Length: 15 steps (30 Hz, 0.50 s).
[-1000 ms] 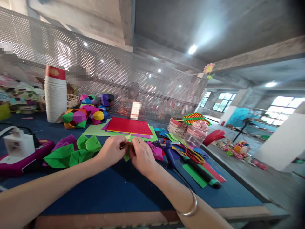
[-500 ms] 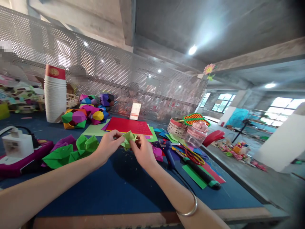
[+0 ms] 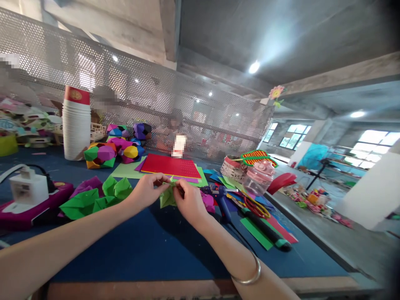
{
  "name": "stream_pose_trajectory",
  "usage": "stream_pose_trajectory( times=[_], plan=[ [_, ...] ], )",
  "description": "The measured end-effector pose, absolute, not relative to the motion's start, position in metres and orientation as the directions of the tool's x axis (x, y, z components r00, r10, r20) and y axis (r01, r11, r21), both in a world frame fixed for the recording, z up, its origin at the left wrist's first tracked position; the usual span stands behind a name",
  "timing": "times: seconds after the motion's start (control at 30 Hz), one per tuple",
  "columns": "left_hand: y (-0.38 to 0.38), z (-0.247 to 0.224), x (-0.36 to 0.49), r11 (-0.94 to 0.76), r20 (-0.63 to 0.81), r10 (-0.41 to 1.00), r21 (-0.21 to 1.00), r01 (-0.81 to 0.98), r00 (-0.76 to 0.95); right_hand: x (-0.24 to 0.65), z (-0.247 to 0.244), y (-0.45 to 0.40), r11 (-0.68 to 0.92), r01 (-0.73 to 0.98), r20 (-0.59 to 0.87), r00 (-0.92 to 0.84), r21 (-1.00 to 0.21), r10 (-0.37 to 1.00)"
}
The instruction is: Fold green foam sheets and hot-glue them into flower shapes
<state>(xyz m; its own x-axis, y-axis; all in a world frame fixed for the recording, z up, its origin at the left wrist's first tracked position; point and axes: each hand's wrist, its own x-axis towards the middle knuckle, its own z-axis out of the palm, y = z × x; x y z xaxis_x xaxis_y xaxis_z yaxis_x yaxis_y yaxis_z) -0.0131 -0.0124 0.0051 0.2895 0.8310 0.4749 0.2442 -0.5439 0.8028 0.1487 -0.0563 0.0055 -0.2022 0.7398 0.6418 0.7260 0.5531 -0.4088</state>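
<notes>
A light green folded paper piece (image 3: pixel 168 197) is held above the blue tabletop, partly hidden by fingers. My left hand (image 3: pixel 146 192) pinches its upper left edge between thumb and fingertips. On its right side, my right hand (image 3: pixel 189 200) is closed on the same piece, a silver bangle at that wrist. Darker green folded paper pieces (image 3: pixel 81 203) lie left of my left hand. Beyond both hands is a stack of red sheets (image 3: pixel 171 165). A blue glue gun (image 3: pixel 222 200) is just right of my right hand.
Paper cups (image 3: pixel 76 125) stand at the back left beside colourful paper balls (image 3: pixel 101 155). A white plug adapter (image 3: pixel 28 188) sits at the left. Toward the right are a pink-lidded jar (image 3: pixel 258 179), a basket (image 3: pixel 233 168) and a black-handled tool (image 3: pixel 265 229). A mesh screen rises behind.
The light green piece has been turned and now hangs lower, beneath my fingertips. Both hands still hold it, with the fingertips closer together. The view has shifted slightly.
</notes>
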Motion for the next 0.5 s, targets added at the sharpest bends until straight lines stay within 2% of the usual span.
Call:
stream_pose_trajectory(
  times=[0.27,0.5],
  plan=[
    [-0.019,0.012,-0.011,-0.365,0.339,0.903,0.929,0.058,0.266,0.146,0.004,-0.055,0.597,0.59,0.663,-0.134,-0.544,0.737],
    [-0.029,0.021,-0.012,-0.118,0.108,0.946,0.993,0.013,0.305,0.148,0.001,-0.051,0.576,0.521,0.604,-0.139,-0.629,0.785]
  ],
)
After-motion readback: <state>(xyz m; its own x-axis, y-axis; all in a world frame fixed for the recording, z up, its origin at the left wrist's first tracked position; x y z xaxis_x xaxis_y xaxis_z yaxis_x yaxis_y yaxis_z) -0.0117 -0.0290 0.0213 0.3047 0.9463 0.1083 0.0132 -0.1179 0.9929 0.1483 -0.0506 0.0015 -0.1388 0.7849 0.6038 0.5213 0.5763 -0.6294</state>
